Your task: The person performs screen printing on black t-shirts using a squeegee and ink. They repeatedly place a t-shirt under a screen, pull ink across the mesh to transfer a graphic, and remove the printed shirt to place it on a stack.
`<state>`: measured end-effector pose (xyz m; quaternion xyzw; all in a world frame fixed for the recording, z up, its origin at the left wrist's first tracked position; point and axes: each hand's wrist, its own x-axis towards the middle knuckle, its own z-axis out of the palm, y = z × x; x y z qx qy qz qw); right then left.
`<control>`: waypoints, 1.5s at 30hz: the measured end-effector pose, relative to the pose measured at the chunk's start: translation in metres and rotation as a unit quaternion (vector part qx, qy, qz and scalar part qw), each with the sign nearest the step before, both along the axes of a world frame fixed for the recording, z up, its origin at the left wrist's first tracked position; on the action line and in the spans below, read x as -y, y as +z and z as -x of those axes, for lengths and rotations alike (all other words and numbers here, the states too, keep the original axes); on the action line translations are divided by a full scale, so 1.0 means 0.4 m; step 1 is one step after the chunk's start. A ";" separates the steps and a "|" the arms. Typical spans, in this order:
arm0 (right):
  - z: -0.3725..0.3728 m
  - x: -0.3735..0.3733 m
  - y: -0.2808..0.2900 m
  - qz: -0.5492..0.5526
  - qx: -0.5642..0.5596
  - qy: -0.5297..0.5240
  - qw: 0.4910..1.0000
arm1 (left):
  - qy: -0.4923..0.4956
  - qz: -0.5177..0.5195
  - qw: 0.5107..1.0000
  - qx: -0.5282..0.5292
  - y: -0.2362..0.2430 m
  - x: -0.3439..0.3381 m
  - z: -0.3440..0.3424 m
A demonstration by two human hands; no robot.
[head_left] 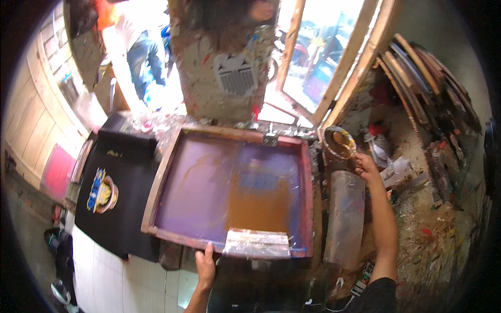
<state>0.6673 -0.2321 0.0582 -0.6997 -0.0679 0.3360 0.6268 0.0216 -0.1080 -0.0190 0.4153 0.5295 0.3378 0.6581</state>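
Observation:
A wood-framed printing screen (162,180) lies in front of me, its mesh purple with a patch of brown ink (259,206) at the right. Along its near edge rests a wide, ink-smeared squeegee (257,243). My left hand (205,266) grips the near rail of the screen, thumb on top; its other fingers are partly hidden. To the right of the screen, my right hand (366,166) is closed on the near side of a round ink pot (330,140). Brown ink and a small rounded tool show inside the pot; whether my fingers hold a handle or the rim is unclear.
Black fabric (125,161) with a coloured cartoon print lies left of the screen. A metal hinge clamp (270,137) sits at its far rail. Right are a curved translucent sheet (344,219) and a rack of stacked frames (425,88). Someone (146,57) bends beyond the doorway.

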 end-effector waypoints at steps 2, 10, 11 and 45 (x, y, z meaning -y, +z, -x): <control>0.110 0.002 0.061 0.023 0.039 0.049 0.998 | 0.001 -0.024 0.995 -0.098 -0.094 0.001 0.023; 0.550 -0.150 -0.121 0.087 0.573 0.215 0.786 | -0.021 -0.009 0.997 -0.069 -0.096 -0.004 0.014; 0.561 -0.151 -0.156 0.083 0.598 0.221 0.766 | -0.026 -0.018 0.997 -0.075 -0.083 -0.004 0.016; 0.209 -0.064 0.216 0.483 0.639 0.121 0.586 | -0.039 -0.005 0.997 0.064 -0.047 -0.010 0.006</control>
